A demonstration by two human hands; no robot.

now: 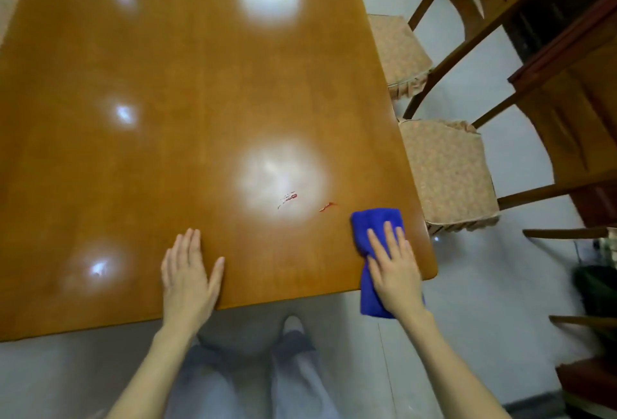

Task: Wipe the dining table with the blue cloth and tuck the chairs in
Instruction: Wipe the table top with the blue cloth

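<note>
Head view, left to right: the left hand (190, 271) lies flat on the table (150, 134) near its front edge, fingers straight, holding nothing, probably bracing the body. At its 2 o'clock sit small red smears (288, 199), likely the wipe's target. At the smears' 4 o'clock the cloth (374, 221) lies at the table's near right corner, its tail hanging over the edge. The right hand (394, 265) presses it flat with straight fingers, ready to sweep. Two chairs (447, 171) stand at the table's 3 o'clock, seats out, not yet tucked.
</note>
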